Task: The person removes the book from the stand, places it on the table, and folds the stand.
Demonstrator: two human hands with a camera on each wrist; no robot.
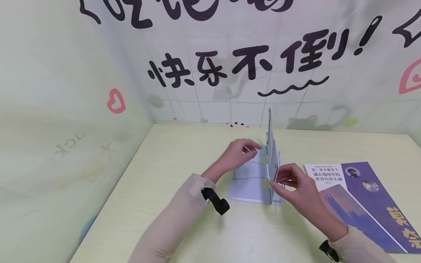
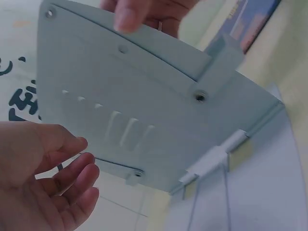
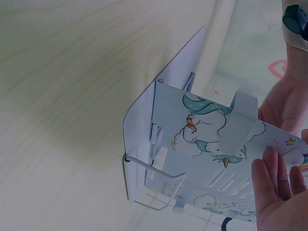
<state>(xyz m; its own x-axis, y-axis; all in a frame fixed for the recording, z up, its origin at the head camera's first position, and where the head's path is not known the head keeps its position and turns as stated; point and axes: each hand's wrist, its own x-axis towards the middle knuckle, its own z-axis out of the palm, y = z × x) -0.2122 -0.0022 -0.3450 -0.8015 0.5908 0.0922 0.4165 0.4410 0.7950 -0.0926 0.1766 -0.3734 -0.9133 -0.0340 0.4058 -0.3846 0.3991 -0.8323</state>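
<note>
A pale blue metal book stand (image 1: 272, 155) stands with its panel raised nearly upright from a flat base plate (image 1: 248, 190). Unicorn drawings cover the panel's right face (image 3: 207, 139); the other face (image 2: 159, 106) is plain with slots and rivets. My right hand (image 1: 300, 188) pinches the panel's near edge, thumb on the plain side and fingers over the printed side. On the far side, my left hand (image 1: 238, 153) has loosely bent fingers right by the panel's edge. A bent wire bracket (image 3: 166, 175) sticks out from the stand in the right wrist view.
To the right, a purple-blue book (image 1: 371, 204) lies flat on the pale wooden table (image 1: 184, 153). A printed cloth backdrop (image 1: 204, 102) closes off the back, and another cloth (image 1: 65, 146) hangs along the left side.
</note>
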